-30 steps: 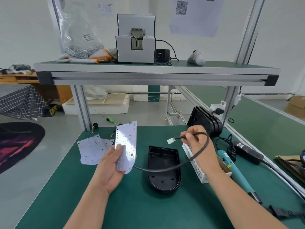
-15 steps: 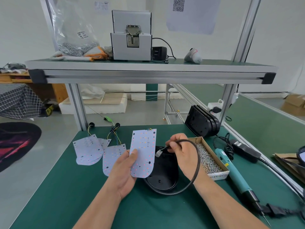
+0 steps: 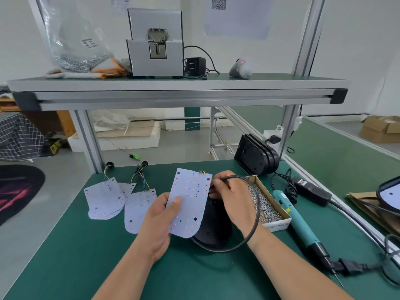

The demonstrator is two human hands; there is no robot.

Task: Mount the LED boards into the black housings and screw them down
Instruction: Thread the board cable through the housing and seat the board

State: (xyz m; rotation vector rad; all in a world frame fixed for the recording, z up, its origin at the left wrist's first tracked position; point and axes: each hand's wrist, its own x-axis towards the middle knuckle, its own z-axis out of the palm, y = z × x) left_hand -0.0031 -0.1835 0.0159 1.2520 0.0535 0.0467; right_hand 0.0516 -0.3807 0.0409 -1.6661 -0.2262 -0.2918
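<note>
The left thumb presses the face of the board, the other fingers are hidden behind it; the left hand holds it tilted over the housing on the table. The right hand pinches the cable, which loops around its wrist.
</note>
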